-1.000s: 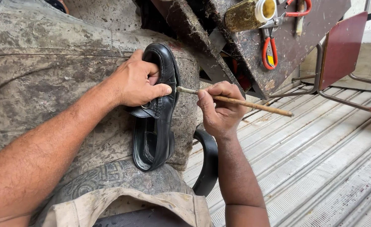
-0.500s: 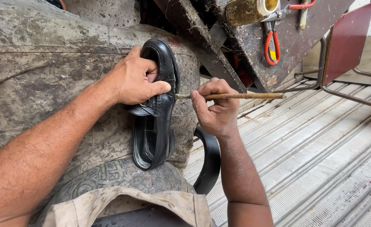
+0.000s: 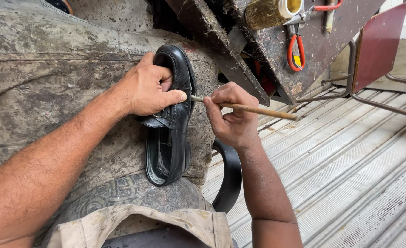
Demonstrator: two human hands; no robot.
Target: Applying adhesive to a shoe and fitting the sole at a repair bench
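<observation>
A black leather shoe [image 3: 171, 138] lies on its side across my lap, on a dirty stained apron [image 3: 51, 78]. My left hand [image 3: 145, 89] grips the shoe's front part, thumb pressed along the edge by the sole. My right hand [image 3: 232, 115] pinches a thin wooden-handled brush [image 3: 253, 109], whose tip touches the shoe's sole edge just beside my left thumb. The handle points out to the right.
A black strap [image 3: 230, 177] hangs by my right knee. A worn workboard [image 3: 304, 50] ahead carries a yellowish glue jar [image 3: 269, 13] and red-handled pliers [image 3: 295, 48]. A dark red metal-framed chair [image 3: 377, 50] stands at the right on ribbed metal flooring [image 3: 359, 183].
My right hand has shifted the brush along the sole edge, and its handle has levelled out slightly. My left hand keeps its grip on the shoe.
</observation>
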